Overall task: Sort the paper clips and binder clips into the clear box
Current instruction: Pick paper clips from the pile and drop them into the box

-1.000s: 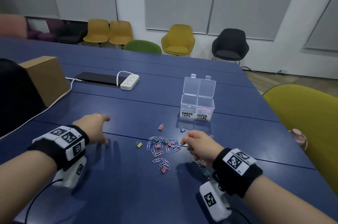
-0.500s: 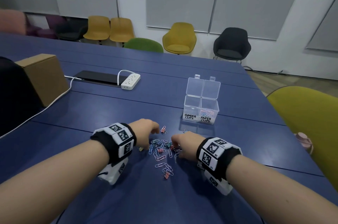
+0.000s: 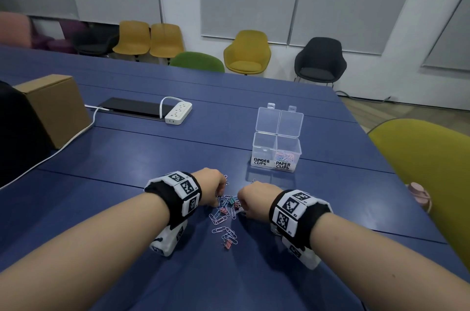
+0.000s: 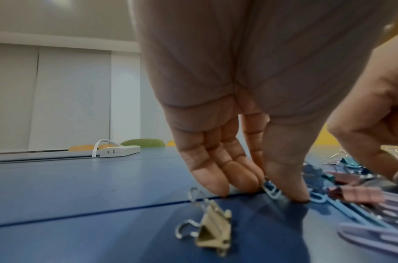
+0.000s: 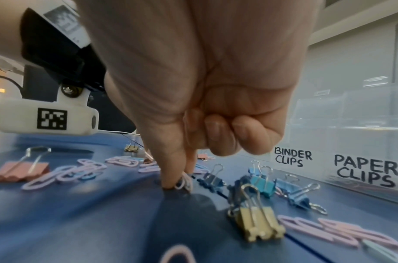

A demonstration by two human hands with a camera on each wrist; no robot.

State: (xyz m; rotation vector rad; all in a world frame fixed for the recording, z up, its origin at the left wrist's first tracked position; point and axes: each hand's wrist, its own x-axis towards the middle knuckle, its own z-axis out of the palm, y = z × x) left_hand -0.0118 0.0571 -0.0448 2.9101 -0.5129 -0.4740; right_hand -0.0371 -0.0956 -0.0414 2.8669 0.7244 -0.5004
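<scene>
From the head view, the clear box (image 3: 276, 150) stands open on the blue desk (image 3: 127, 196), its front labelled BINDER CLIPS on one half and PAPER CLIPS on the other; coloured paper clips already lie in the paper-clip half, while the binder half looks empty. The loose pile of clips (image 3: 225, 211) lies near the box, on the person's side of it, with the left hand (image 3: 209, 190) and right hand (image 3: 255, 200) lowered onto it from either side. Fingers are hidden here, so neither grip can be read from above.

The left wrist view shows what the head view cannot: the left thumb and fingers (image 4: 216, 170) narrowed to a pinch on a blue paper clip (image 4: 271, 189) against the desk, with a beige binder clip (image 4: 212, 226) lying free just in front.

The right wrist view shows the right thumb and forefinger pinching a pale paper clip (image 5: 182, 181) on the desk, the other fingers curled in. Blue binder clips (image 5: 261, 181) and a yellow binder clip (image 5: 256, 222) lie between that hand and the box.

The step in hand seems to be picking up. Next, each pinch needs to lift its clip clear and carry it to the PAPER CLIPS half.
</scene>
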